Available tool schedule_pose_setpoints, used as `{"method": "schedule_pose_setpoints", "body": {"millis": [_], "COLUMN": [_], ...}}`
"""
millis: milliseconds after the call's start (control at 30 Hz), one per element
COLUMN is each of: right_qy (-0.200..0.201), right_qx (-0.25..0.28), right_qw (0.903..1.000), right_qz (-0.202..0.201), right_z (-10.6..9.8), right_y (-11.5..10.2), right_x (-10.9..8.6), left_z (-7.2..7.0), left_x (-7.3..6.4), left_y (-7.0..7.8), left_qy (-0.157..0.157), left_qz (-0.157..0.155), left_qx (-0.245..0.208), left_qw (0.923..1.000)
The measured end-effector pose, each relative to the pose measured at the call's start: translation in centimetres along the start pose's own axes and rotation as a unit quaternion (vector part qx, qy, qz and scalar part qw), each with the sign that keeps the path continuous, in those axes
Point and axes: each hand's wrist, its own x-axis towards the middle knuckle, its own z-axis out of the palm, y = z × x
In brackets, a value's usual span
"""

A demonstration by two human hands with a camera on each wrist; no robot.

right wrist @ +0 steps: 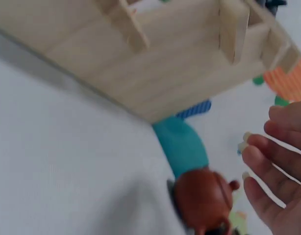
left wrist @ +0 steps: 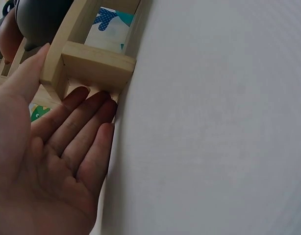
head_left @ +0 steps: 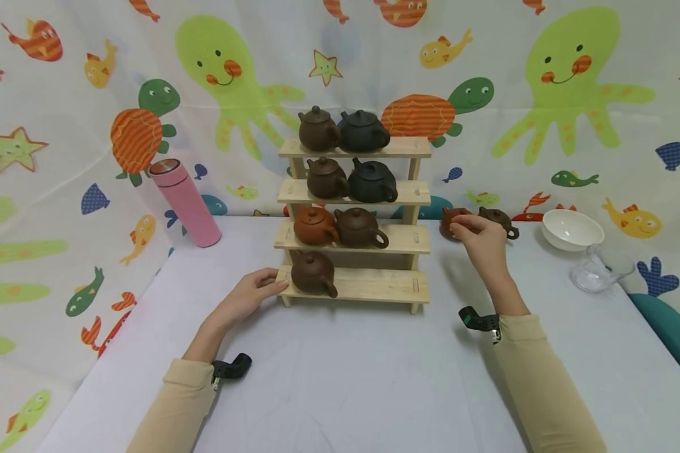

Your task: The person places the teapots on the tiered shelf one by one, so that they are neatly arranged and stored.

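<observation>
A four-tier wooden display stand (head_left: 374, 286) holds several small clay teapots. At its lower left end my left hand (head_left: 252, 292) holds the bottom board, thumb over the edge and fingers (left wrist: 82, 132) beneath it. A dark brown teapot (head_left: 313, 275) sits on that board, close to the thumb. To the right of the stand, my right hand (head_left: 483, 242) hovers beside a reddish-brown teapot (right wrist: 202, 198), its fingers loosely bent and apart from the knobbed lid. Another brown teapot (head_left: 498, 220) stands just behind this hand.
Paired teapots, including a black one (head_left: 373, 181) and an orange-brown one (head_left: 314, 226), fill the upper tiers. A pink flask (head_left: 187, 204) is at the back left. At the right are a white bowl (head_left: 572, 229) and a clear glass vessel (head_left: 595, 272). A patterned curtain (head_left: 351, 69) hangs behind.
</observation>
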Motion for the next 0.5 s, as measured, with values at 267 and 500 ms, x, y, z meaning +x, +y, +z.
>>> {"method": "schedule_pose_setpoints", "body": {"millis": [267,500], "right_qy": [-0.009,-0.043], "right_qx": [-0.066,-0.080], "right_qw": [0.9954,0.9913], "right_qz": [0.069,0.095], "right_z": [-1.6,-2.1], "right_y": [3.9,5.6], "right_x": [1.0,1.5], "left_z": [-0.2,0.0], "left_x": [0.0,-0.1], "left_y": [0.5,0.1], "left_qy": [-0.001,-0.001], "left_qz": [-0.002,-0.002], "left_qx": [-0.008,-0.006], "left_qw": [1.0000,1.0000]}}
